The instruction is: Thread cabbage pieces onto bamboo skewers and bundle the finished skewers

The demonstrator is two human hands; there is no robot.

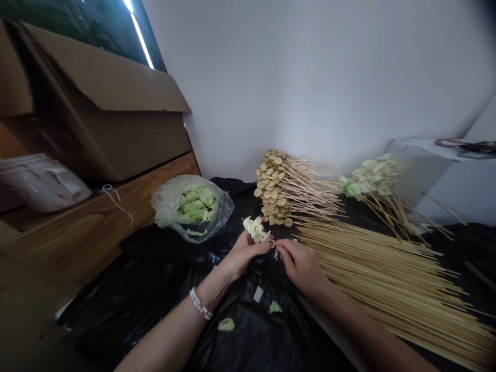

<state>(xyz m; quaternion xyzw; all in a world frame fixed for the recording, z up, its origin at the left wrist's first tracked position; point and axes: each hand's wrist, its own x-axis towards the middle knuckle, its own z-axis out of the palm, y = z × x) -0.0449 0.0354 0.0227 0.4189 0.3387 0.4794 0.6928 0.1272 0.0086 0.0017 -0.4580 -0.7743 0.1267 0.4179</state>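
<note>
Over the black plastic sheet (127,305), pale cabbage pieces (254,230) sit bunched on a bamboo skewer (273,242), held low in front of the person. The left hand (244,253) makes a clenched grip cupped beneath the pieces, apparently to keep the layers from slipping apart. The right hand (302,266) closes in a tight pinch at the skewer, which is mostly hidden there, its fingertips (279,249) just beside the cabbage. A pearl bracelet (200,304) circles the left wrist.

Measured from that held skewer, cabbage scraps (227,324) lie below it on the sheet. Just beyond it, skewers of round pale slices (271,188) are heaped with their loaded ends together, perhaps to keep the sticks fanned and easy to lift. To its right, bare bamboo skewers (387,279) lie in a parallel sheaf, their ends turned toward the hands for easy reach. Farther right rests a pile of skewers topped with green-tinged pieces (372,178). To its left sits a plastic bag of cabbage (191,209), near a cardboard box (104,113) on the wooden counter (77,227).
</note>
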